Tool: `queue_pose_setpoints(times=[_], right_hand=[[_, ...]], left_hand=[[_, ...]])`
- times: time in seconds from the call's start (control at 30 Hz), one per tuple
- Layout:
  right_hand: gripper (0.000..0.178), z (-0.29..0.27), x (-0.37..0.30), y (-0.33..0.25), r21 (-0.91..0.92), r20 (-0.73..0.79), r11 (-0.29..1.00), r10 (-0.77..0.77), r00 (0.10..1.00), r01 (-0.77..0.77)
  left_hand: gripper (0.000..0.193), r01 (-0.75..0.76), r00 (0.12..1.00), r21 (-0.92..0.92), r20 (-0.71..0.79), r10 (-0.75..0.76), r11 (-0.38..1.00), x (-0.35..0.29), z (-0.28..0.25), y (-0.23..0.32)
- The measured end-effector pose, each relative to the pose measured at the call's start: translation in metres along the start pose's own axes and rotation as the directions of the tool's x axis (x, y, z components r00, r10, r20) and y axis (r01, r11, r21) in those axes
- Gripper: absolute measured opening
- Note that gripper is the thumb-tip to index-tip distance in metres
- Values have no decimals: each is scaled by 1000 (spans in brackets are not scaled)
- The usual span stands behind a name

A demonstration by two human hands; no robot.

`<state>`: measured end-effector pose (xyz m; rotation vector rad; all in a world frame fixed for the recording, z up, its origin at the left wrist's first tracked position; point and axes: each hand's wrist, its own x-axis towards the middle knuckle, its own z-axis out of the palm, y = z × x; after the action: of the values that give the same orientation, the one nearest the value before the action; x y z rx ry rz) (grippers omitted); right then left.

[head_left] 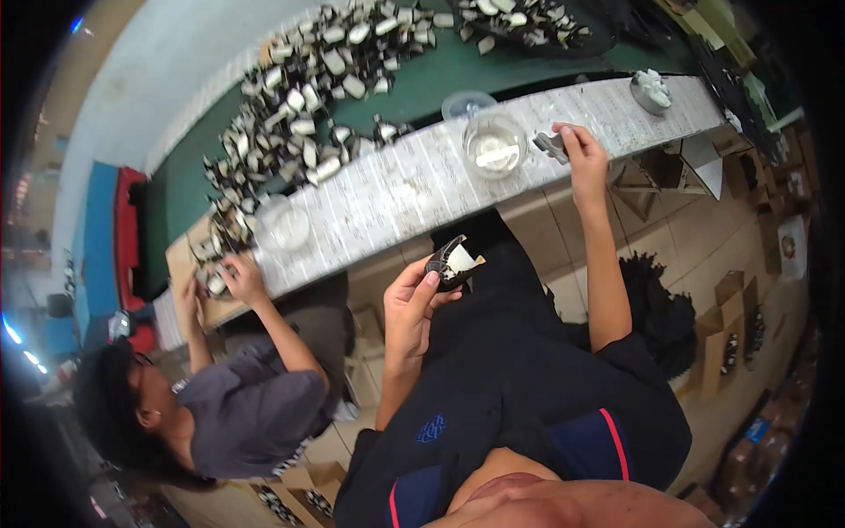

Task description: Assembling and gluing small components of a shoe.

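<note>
My left hand (pixel 410 304) is closed around a curved black piece with a white inner face (pixel 458 260), held up in front of my body. My right hand (pixel 584 163) is raised above the table's near edge and pinches a small grey, cloth-like piece (pixel 552 146); its exact kind is unclear. Just left of those fingers stands a round clear tub (pixel 495 148) with something pale inside. A clear round lid or dish (pixel 468 105) lies behind the tub.
Many black-and-white pieces (pixel 304 97) are heaped on the green surface (pixel 405 88). A bowl of white wads (pixel 652 91) stands at the right on the paper-covered strip (pixel 387 198). At left, a co-worker (pixel 238 414) handles similar pieces beside another clear tub (pixel 282 224). Cardboard boxes (pixel 729 334) stand on the floor.
</note>
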<state>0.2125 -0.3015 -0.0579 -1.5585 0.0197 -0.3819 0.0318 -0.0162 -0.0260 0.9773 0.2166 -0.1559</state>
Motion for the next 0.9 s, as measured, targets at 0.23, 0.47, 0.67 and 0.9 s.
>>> queue_pose_setpoints(times=[0.23, 0.47, 0.67, 0.9], right_hand=[[23, -18, 67, 126, 230, -166, 960, 202, 965, -161], [22, -14, 70, 124, 250, -143, 961, 157, 977, -117], [22, -20, 73, 132, 282, -134, 952, 165, 977, -122], [25, -14, 74, 124, 151, -157, 981, 142, 977, -118]], left_hand=[[30, -398, 914, 276, 38, 403, 875, 89, 23, 69], [29, -717, 693, 316, 235, 682, 621, 212, 131, 139], [81, -716, 482, 654, 715, 506, -242, 339, 209, 122], [90, -994, 13, -102, 137, 991, 27, 91, 247, 143]])
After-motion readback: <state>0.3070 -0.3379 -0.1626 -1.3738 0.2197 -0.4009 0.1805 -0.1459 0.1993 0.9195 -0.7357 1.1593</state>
